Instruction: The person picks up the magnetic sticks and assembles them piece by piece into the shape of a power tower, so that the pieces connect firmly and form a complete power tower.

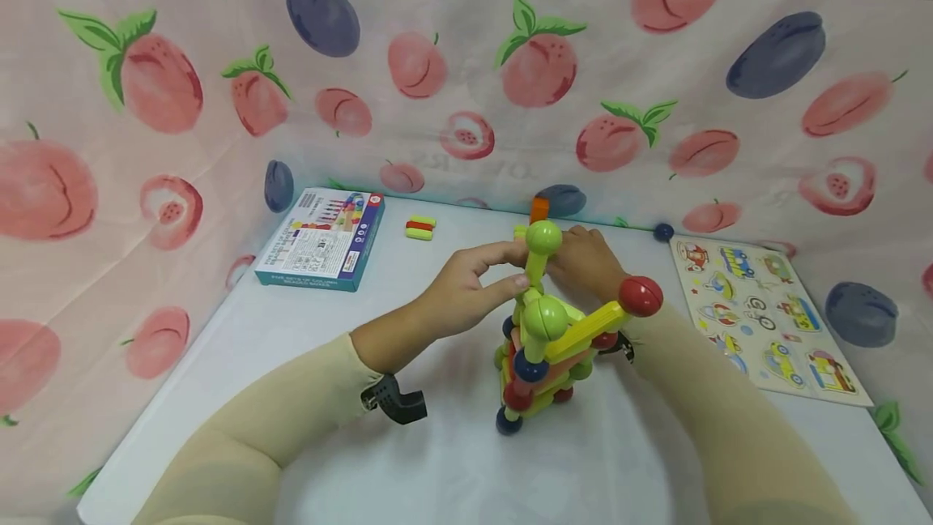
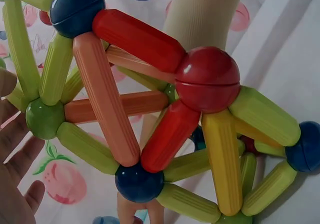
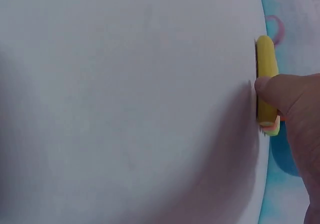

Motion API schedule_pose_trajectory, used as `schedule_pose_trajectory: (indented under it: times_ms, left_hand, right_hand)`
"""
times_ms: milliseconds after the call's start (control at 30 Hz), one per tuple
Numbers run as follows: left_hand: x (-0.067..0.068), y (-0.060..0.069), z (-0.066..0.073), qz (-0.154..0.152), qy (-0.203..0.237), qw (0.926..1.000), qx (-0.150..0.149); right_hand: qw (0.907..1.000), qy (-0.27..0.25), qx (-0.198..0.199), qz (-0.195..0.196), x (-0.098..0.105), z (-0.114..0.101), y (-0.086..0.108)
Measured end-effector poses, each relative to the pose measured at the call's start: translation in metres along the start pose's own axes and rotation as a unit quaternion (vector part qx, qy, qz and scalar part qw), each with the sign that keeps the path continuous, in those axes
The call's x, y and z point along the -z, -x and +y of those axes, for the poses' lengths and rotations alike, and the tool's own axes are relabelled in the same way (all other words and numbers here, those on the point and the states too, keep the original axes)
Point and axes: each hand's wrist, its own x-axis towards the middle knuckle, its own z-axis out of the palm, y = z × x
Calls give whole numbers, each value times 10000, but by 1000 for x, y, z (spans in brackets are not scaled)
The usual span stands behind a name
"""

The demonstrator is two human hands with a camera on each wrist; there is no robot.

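A ball-and-stick model (image 1: pixel 583 335) of green, yellow, red and orange sticks joined by coloured balls stands on the white table. My left hand (image 1: pixel 470 290) holds it by the upright green stick (image 1: pixel 535 269), thumb and index finger at that stick. In the left wrist view, other fingers (image 2: pixel 22 146) extend beside the model. Beyond the model, my right hand (image 1: pixel 586 262) grips a yellow stick (image 3: pixel 267 59) near the table's far edge, its thumb across the stick. Orange and green sticks lie partly hidden behind the yellow one.
A toy box (image 1: pixel 321 237) lies at the back left, beside a few short sticks (image 1: pixel 419 228). To the right is a picture board (image 1: pixel 765 314), with a dark blue ball (image 1: pixel 663 232) near its far corner. Fruit-patterned cloth (image 1: pixel 466 71) rises behind the table.
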Motion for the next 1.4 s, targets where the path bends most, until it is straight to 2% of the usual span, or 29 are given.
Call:
schedule_pose_trajectory:
  times_ms: [133, 200, 267, 367, 433, 500, 533, 567, 633, 700, 733, 767, 833, 867, 933, 1033, 1167, 1200, 1333, 1400]
  left_hand:
    - [-2, -1, 1, 100, 20, 9998, 155]
    - [-2, -1, 1, 128, 15, 9997, 223]
    - [-2, -1, 2, 115, 2, 9996, 252]
    - [-1, -3, 1, 113, -25, 9997, 237]
    - [-1, -4, 1, 118, -17, 9996, 236]
    - [0, -4, 1, 140, -7, 9996, 239]
    - [0, -4, 1, 151, -12, 9996, 247]
    - [0, -4, 1, 157, -15, 9996, 246]
    - [0, -4, 1, 156, -24, 9996, 223]
    - [-1, -4, 0, 160, -44, 9997, 200]
    - [-2, -3, 0, 159, -34, 9997, 182]
    - [-2, -3, 0, 154, -43, 9997, 172]
    - [-2, -3, 0, 153, -47, 9997, 170]
    - [-2, -3, 1, 157, -46, 9997, 163]
    - [-2, -3, 1, 167, -47, 9997, 171]
    - [-2, -3, 3, 176, -64, 9997, 177]
    - [-3, -3, 3, 139, -7, 9998, 166]
    - [-3, -4, 3, 123, 7, 9998, 162]
    - [-3, -4, 2, 111, -4, 9998, 164]
    - [-2, -4, 2, 114, -14, 9998, 163]
  right_hand:
    - [9990, -329, -301, 69, -5, -1, -2]
    - [9977, -472, -471, -115, -3, -2, -2]
    - [9940, -661, -702, -508, 2, -3, 0]
    - [9813, -1120, -994, -1208, 17, -2, 4]
    - [9677, -1704, -1078, -1515, 35, -3, 6]
    - [9473, -2536, -1049, -1651, 61, -6, 11]
    - [9338, -3050, -949, -1614, 76, -9, 15]
    - [9144, -3639, -855, -1554, 93, -13, 20]
    - [8686, -4720, -433, -1446, 123, -21, 32]
    - [8218, -5522, 238, -1382, 148, -27, 46]
    - [8024, -5780, 573, -1372, 157, -30, 54]
    - [7870, -5951, 868, -1381, 165, -33, 61]
    - [7649, -6128, 1319, -1481, 175, -37, 72]
    - [7586, -6165, 1432, -1544, 178, -40, 76]
    - [7554, -6152, 1495, -1687, 180, -44, 83]
    - [7385, -6246, 1395, -2122, 179, -48, 87]
    - [7266, -6239, 1365, -2532, 176, -49, 90]
    - [7260, -6227, 1358, -2583, 175, -49, 90]
    - [7350, -6106, 1308, -2642, 177, -49, 90]
    - [7360, -6063, 1300, -2717, 178, -50, 89]
